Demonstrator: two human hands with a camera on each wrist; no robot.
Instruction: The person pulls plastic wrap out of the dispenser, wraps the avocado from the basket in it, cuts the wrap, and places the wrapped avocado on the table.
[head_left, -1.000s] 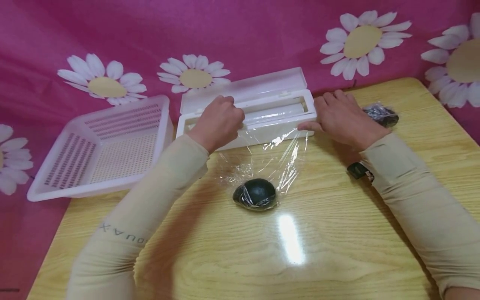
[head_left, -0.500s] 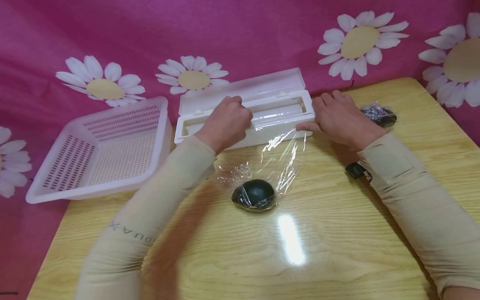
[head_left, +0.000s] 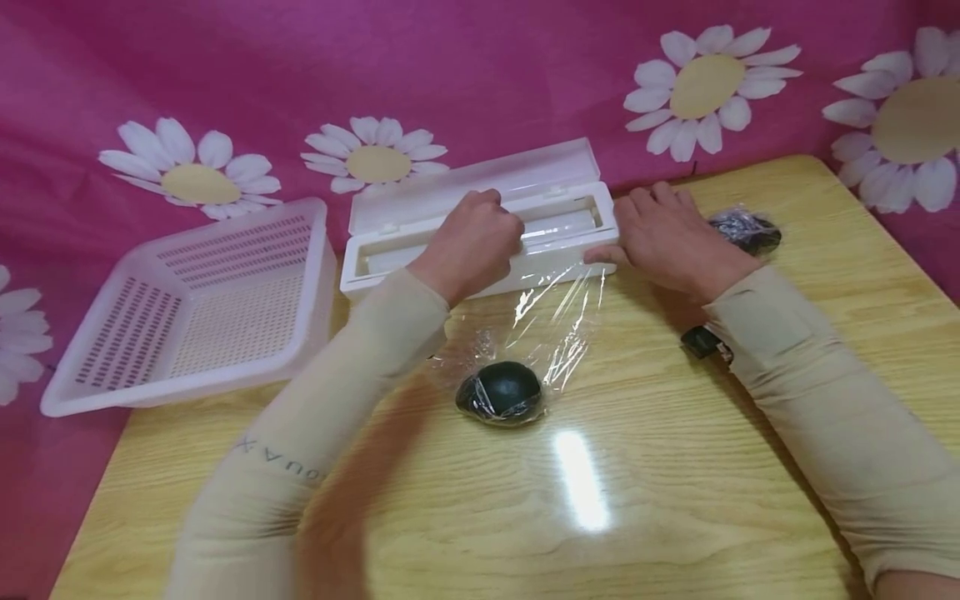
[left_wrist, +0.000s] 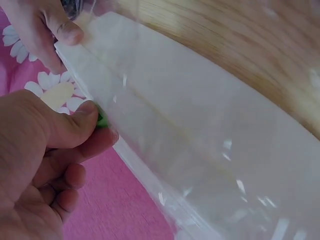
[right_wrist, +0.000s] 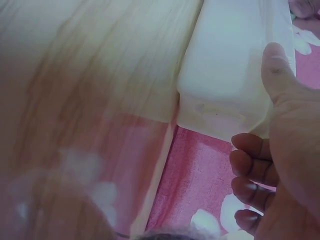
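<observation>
A white cling film dispenser (head_left: 427, 246) stands at the back of the table, its lid raised. Between thumb and forefinger, my left hand (left_wrist: 55, 135) pinches a small green slider cutter (left_wrist: 101, 119) at the dispenser's top edge; the head view hides the slider behind the hand. My right hand (head_left: 660, 233) holds the dispenser's right end, thumb on its front and fingers bent at its end wall. From the front edge, clear cling film (head_left: 558, 321) hangs down to a dark green, avocado-like fruit (head_left: 510, 390) on the table, partly covered by the film.
Left of the dispenser is a white perforated basket (head_left: 307, 354). A second dark item wrapped in film (head_left: 746, 231) lies beyond the right hand. Pink cloth with daisies (head_left: 495, 75) hangs behind the wooden table (head_left: 675, 483).
My left hand has slid rightward along the dispenser's edge, toward the right hand. The right hand keeps its place on the dispenser's end. The view has shifted slightly.
</observation>
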